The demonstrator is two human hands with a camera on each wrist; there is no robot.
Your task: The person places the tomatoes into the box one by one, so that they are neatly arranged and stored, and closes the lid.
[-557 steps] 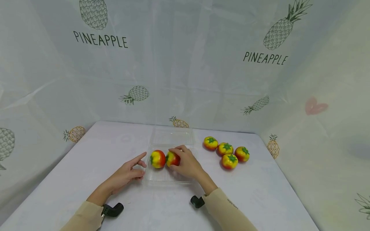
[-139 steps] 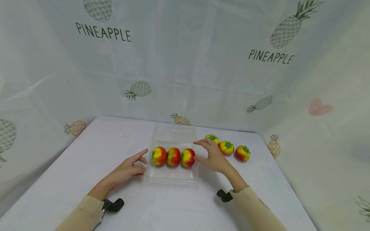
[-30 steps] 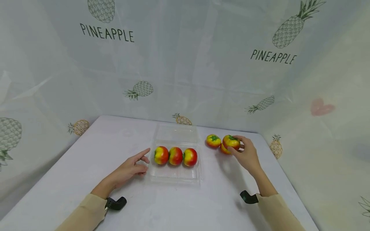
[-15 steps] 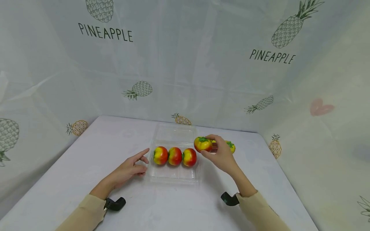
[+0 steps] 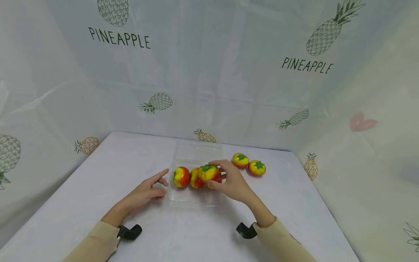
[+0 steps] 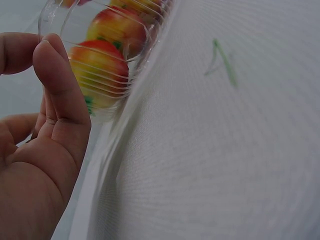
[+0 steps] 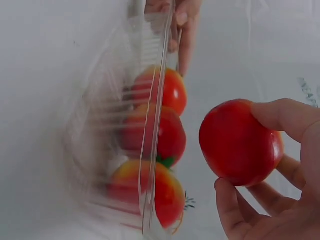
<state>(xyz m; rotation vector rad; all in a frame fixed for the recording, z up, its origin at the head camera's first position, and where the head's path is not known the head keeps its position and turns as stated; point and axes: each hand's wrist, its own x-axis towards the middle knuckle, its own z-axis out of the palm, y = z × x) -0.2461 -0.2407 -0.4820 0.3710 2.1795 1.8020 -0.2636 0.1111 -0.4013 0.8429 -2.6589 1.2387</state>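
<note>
A yellow-red persimmon (image 5: pixel 209 173) with a green leafy top is held between the thumb and fingers of my right hand (image 5: pixel 233 182), above the clear plastic box (image 5: pixel 196 200). In the right wrist view, the held persimmon (image 7: pixel 240 142) shows its red underside, apart from the box wall. Three persimmons lie on their sides in a row in the box; the left one (image 5: pixel 181 177) shows whole, the middle one (image 5: pixel 195 178) partly, the right one is mostly hidden. My left hand (image 5: pixel 144 196) rests at the box's left side, index finger extended, fingertips at the rim.
Two more persimmons, a far one (image 5: pixel 240 160) and a nearer one (image 5: pixel 256 167), sit leaf-up on the white table (image 5: pixel 288 203) right of the box. The box's clear lid (image 5: pixel 198 150) lies open behind it. A pineapple-print curtain (image 5: pixel 209 72) closes off the back and sides.
The right hand lifted a persimmon from the table group and carried it left over the box. Earlier, the row in the box grew from two to three. The left hand stayed beside the box.
</note>
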